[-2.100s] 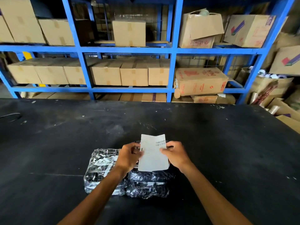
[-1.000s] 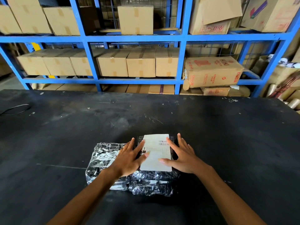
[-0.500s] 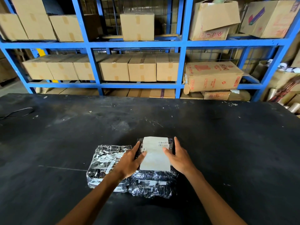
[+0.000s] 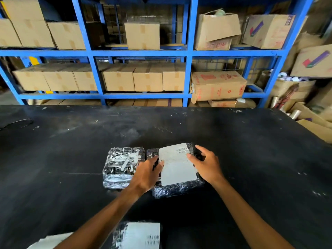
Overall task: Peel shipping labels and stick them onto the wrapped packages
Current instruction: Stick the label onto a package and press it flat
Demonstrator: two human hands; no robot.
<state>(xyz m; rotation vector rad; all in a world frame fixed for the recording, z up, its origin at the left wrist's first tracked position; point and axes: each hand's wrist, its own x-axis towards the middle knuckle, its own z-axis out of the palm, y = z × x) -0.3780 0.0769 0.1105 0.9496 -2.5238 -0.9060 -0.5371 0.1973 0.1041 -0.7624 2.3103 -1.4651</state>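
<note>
Two shiny plastic-wrapped packages lie side by side on the black table. The right package carries a white shipping label with a barcode on its top. My left hand rests at the label's left edge, thumb touching it. My right hand sits on the package's right side, fingers curled over its far corner and thumb on the label. The left package has no label. Near the bottom edge lies a third package with a label on it.
Blue metal shelving full of cardboard boxes stands behind the table. More boxes and tape rolls pile up at the far right. A white sheet shows at the bottom left. A thin cable lies far left.
The label went from held up in both hands to lying flat on the right package. Both hands smoothed it down. The camera tilted down, revealing a labelled package at the bottom.
</note>
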